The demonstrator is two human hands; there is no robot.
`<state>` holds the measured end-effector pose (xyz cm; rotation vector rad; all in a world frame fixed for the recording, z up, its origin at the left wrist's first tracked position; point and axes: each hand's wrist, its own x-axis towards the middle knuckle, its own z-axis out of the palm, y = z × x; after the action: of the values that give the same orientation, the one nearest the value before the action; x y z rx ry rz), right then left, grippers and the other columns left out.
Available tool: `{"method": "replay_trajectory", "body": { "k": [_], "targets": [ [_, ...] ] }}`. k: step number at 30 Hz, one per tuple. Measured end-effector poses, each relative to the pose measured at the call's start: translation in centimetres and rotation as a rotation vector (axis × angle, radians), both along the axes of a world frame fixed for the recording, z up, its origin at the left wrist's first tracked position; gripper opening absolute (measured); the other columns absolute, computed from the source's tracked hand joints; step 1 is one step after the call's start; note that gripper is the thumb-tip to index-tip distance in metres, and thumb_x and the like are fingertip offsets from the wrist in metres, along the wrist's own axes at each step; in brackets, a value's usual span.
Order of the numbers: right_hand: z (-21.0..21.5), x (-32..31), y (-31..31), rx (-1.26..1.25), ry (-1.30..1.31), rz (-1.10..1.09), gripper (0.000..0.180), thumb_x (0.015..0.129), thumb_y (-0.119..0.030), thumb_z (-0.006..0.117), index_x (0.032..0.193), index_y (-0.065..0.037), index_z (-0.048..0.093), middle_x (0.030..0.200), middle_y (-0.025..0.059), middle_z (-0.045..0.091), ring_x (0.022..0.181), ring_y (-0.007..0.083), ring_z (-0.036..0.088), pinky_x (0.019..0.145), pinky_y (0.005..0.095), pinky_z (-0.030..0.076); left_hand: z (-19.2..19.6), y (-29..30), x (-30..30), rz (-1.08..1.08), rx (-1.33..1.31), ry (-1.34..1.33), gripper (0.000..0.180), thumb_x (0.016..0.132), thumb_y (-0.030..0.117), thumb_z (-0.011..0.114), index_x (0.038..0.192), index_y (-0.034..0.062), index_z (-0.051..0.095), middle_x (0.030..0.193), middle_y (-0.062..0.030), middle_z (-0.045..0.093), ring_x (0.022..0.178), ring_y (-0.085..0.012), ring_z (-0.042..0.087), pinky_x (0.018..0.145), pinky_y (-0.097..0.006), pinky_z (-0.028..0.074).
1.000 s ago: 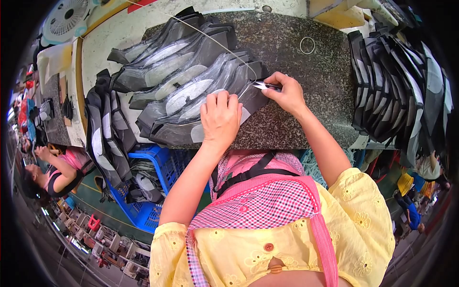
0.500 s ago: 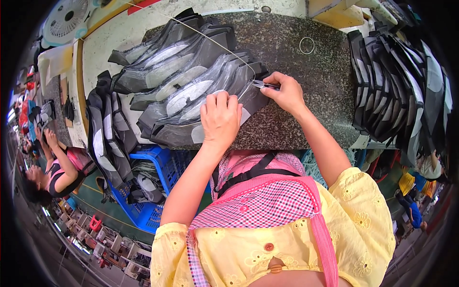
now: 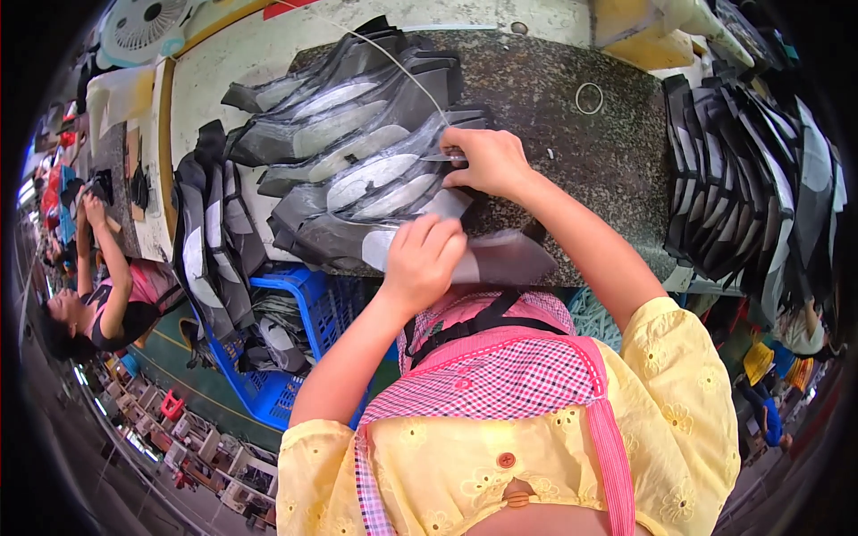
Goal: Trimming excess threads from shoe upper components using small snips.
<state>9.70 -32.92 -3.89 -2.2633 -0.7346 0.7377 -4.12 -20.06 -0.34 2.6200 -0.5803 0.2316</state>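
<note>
My left hand is closed at the table's near edge, its fingers curled on a dark grey curved panel with a light grey patch. That panel is smeared by motion, and its free end sticks out to the right. In my right hand is a pair of small thread snips, mostly hidden by the fingers, the metal tip pointing left. Under and left of both hands lies an overlapping row of similar panels. A thin pale cord runs from the top edge down to near my right fingers.
More panels stand stacked at the right, and others hang over the table's left edge. A blue crate sits below. A pale ring lies on the speckled tabletop. Another person works at far left.
My right hand has moved left with the snips, over the row of panels. My left hand has shifted nearer to me and right, and the near panel has swung off the row.
</note>
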Motion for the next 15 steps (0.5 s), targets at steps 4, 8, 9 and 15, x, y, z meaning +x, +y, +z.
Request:
{"method": "replay_trajectory", "body": {
  "k": [4, 8, 9, 15],
  "targets": [
    [-2.1, -1.2, -0.4, -0.072, -0.147, -0.035, 0.036, 0.064, -0.027, 0.073, 0.089, -0.011, 0.053, 0.082, 0.0025, 0.062, 0.079, 0.0254, 0.061, 0.064, 0.0389, 0.047, 8.1, 8.1, -4.5, 0.462, -0.449, 0.212, 0.011, 0.081, 0.004, 0.048, 0.090, 0.0051, 0.055, 0.090, -0.0105, 0.060, 0.086, -0.0237, 0.057, 0.080, -0.035, 0.045],
    [-1.9, -2.1, 0.2, 0.003, -0.396, -0.076, 0.035, 0.062, -0.028, 0.073, 0.087, -0.015, 0.052, 0.077, 0.0006, 0.056, 0.074, 0.0229, 0.060, 0.059, 0.0358, 0.047, 22.5, 33.1, -15.2, 1.127, -0.339, -0.403, 0.032, 0.079, 0.021, 0.050, 0.099, -0.0033, 0.059, 0.092, -0.0157, 0.061, 0.085, -0.0227, 0.059, 0.080, -0.034, 0.046],
    [-2.1, -2.3, 0.4, 0.007, -0.416, -0.068, 0.034, 0.063, -0.027, 0.074, 0.086, -0.014, 0.053, 0.076, 0.0005, 0.057, 0.072, 0.0217, 0.060, 0.059, 0.0344, 0.047, 24.1, 33.5, -14.5, 1.206, 0.009, -0.447, 0.031, 0.079, 0.019, 0.052, 0.100, -0.0031, 0.059, 0.093, -0.0146, 0.061, 0.085, -0.0211, 0.059, 0.079, -0.033, 0.046],
    [-0.4, 0.0, 1.3, 0.155, -0.135, -0.428, 0.028, 0.068, -0.031, 0.073, 0.081, -0.010, 0.059, 0.071, 0.0038, 0.063, 0.066, 0.0163, 0.061, 0.060, 0.0299, 0.047, 6.1, 43.3, -7.2, 1.184, 0.317, 0.368, 0.036, 0.087, 0.036, 0.050, 0.108, 0.0087, 0.061, 0.105, -0.0172, 0.060, 0.098, -0.0319, 0.056, 0.087, -0.039, 0.042]
  ]
}}
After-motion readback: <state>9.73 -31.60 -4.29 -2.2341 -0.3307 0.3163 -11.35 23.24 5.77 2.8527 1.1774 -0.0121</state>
